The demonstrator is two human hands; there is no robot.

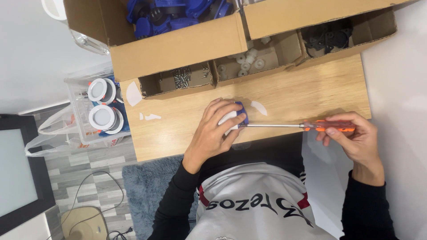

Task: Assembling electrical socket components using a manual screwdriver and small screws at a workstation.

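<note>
The fingers of the left hand curl down over a small blue-and-white part, pressing it against the wooden table near its front edge. The fingers of the right hand are closed around the orange handle of a screwdriver, whose long steel shaft lies level and points left, its tip touching the part. Just beyond, small white scraps lie on the table. Farther back stand open cardboard boxes: one with screws, one with white caps, one with black parts, and a larger box of blue parts.
</note>
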